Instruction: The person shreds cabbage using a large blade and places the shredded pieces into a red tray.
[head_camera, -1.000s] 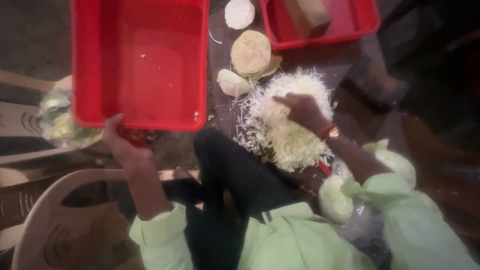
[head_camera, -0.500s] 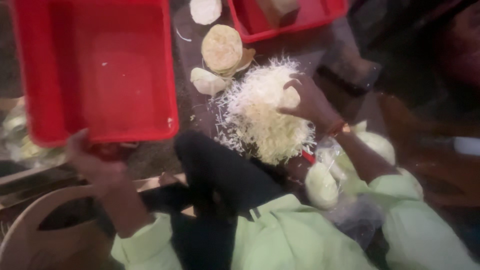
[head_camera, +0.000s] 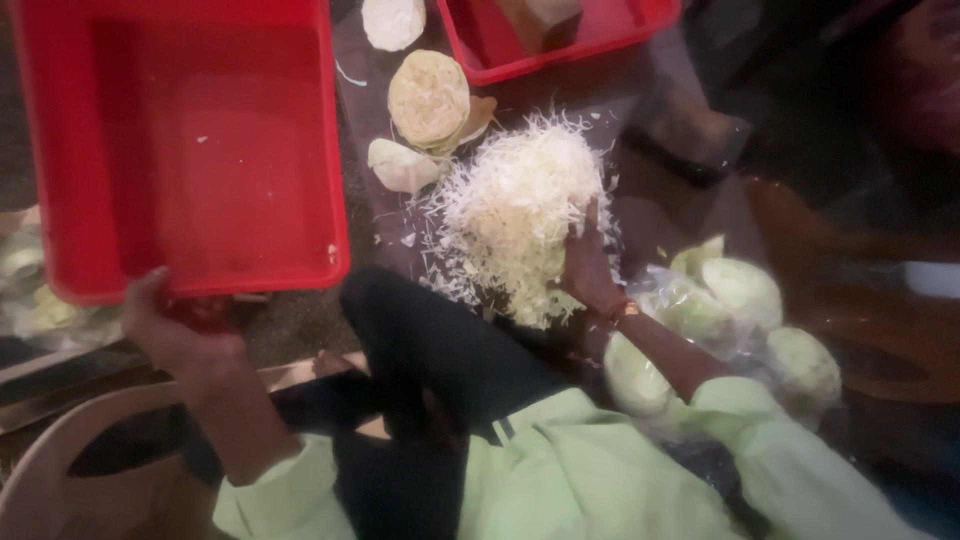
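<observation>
Left hand (head_camera: 175, 335) grips the near rim of a big red tub (head_camera: 180, 150), fingers curled under the edge where they cannot be seen. Right hand (head_camera: 588, 265) lies loosely open against the right side of a heap of shredded cabbage (head_camera: 520, 215) on the dark board; its fingertips are buried in the shreds. Beyond the heap sit a halved cabbage (head_camera: 428, 97) and a pale offcut (head_camera: 400, 165). Whole cabbages (head_camera: 740, 290) rest in a clear bag by the right forearm, blurred. A second red tray (head_camera: 560, 40) is cut off at the top edge.
</observation>
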